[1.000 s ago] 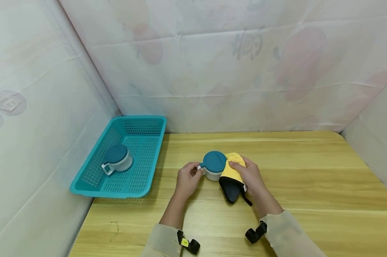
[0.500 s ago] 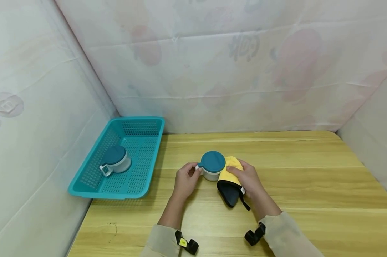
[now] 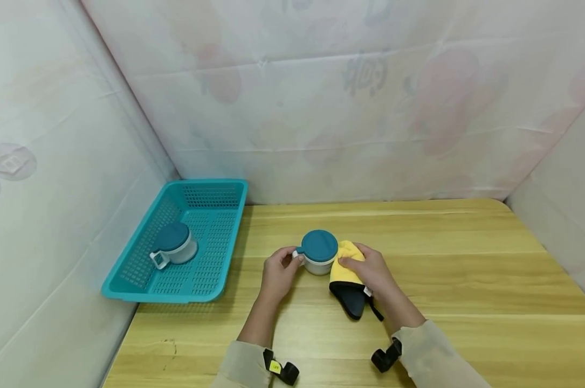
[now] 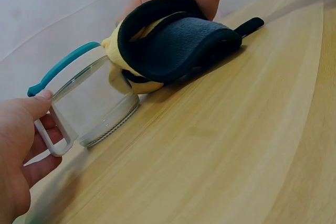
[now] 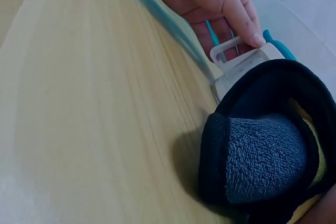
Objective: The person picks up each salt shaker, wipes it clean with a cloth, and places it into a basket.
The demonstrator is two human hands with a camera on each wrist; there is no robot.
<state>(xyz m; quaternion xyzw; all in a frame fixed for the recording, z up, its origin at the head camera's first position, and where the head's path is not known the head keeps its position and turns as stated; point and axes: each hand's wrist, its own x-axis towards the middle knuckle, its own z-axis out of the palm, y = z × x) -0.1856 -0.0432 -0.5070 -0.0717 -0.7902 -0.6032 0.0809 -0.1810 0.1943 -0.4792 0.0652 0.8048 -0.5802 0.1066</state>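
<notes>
A glass seasoning jar (image 3: 319, 266) with a round teal lid (image 3: 319, 245) and a white handle stands upright on the table. My left hand (image 3: 278, 274) pinches its handle (image 4: 56, 134) between thumb and fingers. At the jar's right side, my right hand (image 3: 372, 270) grips a bunched cleaning cloth (image 3: 349, 272), yellow on one face and dark grey on the other, with black edging. In the left wrist view the cloth's yellow part touches the glass. Its dark flap hangs open toward me, and a black loop (image 4: 250, 27) sticks out. The right fingertips are hidden behind the cloth.
A teal slotted basket (image 3: 233, 237) stands at the table's left end. Inside lies a second jar (image 3: 173, 241) of the same kind, tilted, with a teal lid. Patterned fabric (image 3: 292, 124) hangs behind the wooden table (image 3: 447, 269) and along its sides.
My right hand has slid the cloth a little nearer to me along the jar's side. My left hand keeps its hold on the handle. The head view has shifted slightly.
</notes>
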